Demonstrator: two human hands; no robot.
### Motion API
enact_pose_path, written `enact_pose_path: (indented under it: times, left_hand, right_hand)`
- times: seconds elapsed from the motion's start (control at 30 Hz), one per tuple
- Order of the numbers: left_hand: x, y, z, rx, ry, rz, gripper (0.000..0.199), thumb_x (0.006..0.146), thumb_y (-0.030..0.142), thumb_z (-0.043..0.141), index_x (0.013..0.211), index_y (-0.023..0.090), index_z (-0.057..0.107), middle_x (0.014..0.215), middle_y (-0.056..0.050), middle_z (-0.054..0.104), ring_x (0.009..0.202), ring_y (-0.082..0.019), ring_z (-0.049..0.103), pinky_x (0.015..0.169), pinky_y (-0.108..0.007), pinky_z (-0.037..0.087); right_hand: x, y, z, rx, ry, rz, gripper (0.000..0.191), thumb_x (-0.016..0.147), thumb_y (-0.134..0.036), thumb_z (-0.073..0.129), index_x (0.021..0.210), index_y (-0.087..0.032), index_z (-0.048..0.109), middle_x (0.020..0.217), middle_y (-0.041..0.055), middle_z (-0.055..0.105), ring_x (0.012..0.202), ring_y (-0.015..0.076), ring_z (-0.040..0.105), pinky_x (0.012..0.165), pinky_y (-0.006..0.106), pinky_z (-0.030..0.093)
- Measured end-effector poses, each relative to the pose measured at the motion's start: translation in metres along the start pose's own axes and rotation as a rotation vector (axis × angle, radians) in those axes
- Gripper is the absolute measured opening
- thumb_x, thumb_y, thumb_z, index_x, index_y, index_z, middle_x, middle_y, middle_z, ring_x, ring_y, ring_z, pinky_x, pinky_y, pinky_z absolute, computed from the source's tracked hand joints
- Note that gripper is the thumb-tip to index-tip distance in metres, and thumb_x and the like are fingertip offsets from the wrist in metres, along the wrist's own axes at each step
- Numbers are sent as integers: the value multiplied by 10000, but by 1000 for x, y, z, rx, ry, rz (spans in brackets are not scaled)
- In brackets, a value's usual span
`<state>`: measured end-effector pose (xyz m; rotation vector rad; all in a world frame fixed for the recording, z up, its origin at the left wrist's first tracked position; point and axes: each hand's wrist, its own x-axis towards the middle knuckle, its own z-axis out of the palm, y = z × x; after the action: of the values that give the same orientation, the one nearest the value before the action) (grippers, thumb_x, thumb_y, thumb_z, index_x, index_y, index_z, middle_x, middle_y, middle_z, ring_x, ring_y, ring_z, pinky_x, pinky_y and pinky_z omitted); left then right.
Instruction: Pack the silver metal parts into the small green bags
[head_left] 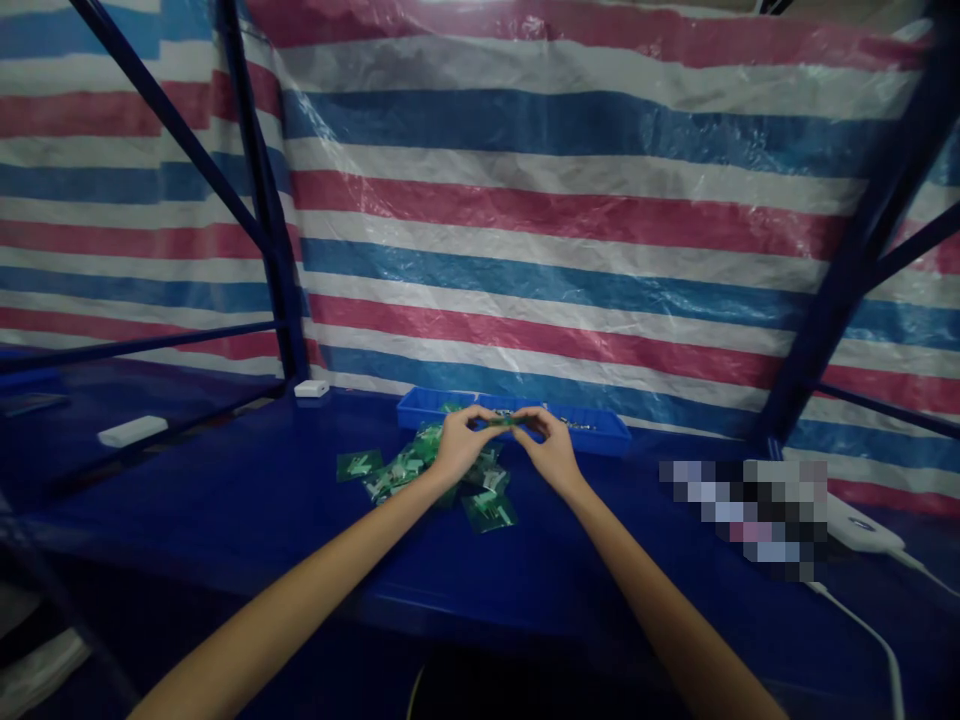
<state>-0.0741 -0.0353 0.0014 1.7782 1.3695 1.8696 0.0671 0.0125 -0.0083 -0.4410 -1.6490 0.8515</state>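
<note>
Green packet (pixel 505 422) is pinched by the left hand (pixel 460 440) and the right hand (pixel 551 448), held crosswise between both grips, neither hand being clearly nearer.

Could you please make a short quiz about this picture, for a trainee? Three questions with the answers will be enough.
1. True or false: the fingertips of the left hand and right hand meet at a small green item.

2. What colour is the long tray just beyond the hands?
A) red
B) white
C) blue

3. Which hand is nearer to the pile of packets on the table?

Key: 1. True; 2. C; 3. Left hand.
</note>
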Motion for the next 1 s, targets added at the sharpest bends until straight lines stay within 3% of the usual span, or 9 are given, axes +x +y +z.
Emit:
enact_pose_path:
  times: [0.07, 0.23, 0.43, 0.67, 0.8, 0.9, 1.0]
  left_hand:
    - [-6, 3, -14, 126, -22, 139, 85, 693, 214, 652, 618, 177, 639, 775, -33, 686, 794, -181, 608, 789, -346, 433]
    - [-20, 12, -42, 490, -137, 437, 172, 739, 128, 596, 608, 221, 658, 986, -12, 685, 1001, -206, 551, 898, -418, 347]
    - [-23, 15, -48, 565, -113, 446, 258, 708, 52, 582, 743, 276, 706, 1180, 2, 599, 1131, -219, 473, 936, -428, 337]
    - [-23, 22, -39, 335, 5, 306, 229, 695, 91, 598, 765, 274, 716, 1216, -12, 567, 1144, -216, 472, 996, -446, 335]
    - [-19, 27, -33, 223, 61, 202, 92, 701, 236, 654, 755, 266, 723, 1210, -25, 579, 1141, -227, 483, 1000, -432, 348]
    - [-18, 26, -26, 147, 119, 95, 131, 670, 347, 685, 688, 220, 713, 1004, -53, 670, 998, -232, 566, 914, -394, 419]
    - [-18, 20, -21, 132, 91, -40, 234, 657, 415, 678, 663, 181, 686, 687, -30, 665, 719, -190, 601, 704, -312, 469]
  right_hand:
    - [-4, -6, 0, -166, -77, -173, 89, 732, -199, 577, 765, -210, 660, 885, 46, 672, 890, 187, 615, 858, 362, 452]
    - [-14, -13, -1, -518, -115, -481, 254, 718, -64, 523, 680, -254, 688, 1100, 20, 642, 1083, 215, 541, 946, 422, 352]
    - [-15, -14, -4, -600, -50, -603, 232, 721, -108, 544, 677, -271, 703, 1260, 12, 549, 1182, 236, 470, 948, 442, 351]
    - [-15, -22, 1, -516, 26, -485, 154, 734, -155, 532, 691, -237, 654, 1252, 30, 558, 1180, 238, 467, 959, 465, 353]
    - [-16, -30, 5, -449, 87, -341, 104, 776, -237, 547, 803, -238, 647, 1120, 54, 639, 1129, 242, 508, 974, 470, 338]
    - [-15, -30, 8, -360, 114, -204, 129, 768, -306, 583, 853, -226, 638, 940, 54, 681, 956, 223, 593, 901, 400, 407]
    - [-14, -26, 11, -232, 126, -86, 216, 766, -347, 585, 923, -202, 610, 854, 44, 667, 799, 180, 612, 792, 320, 451]
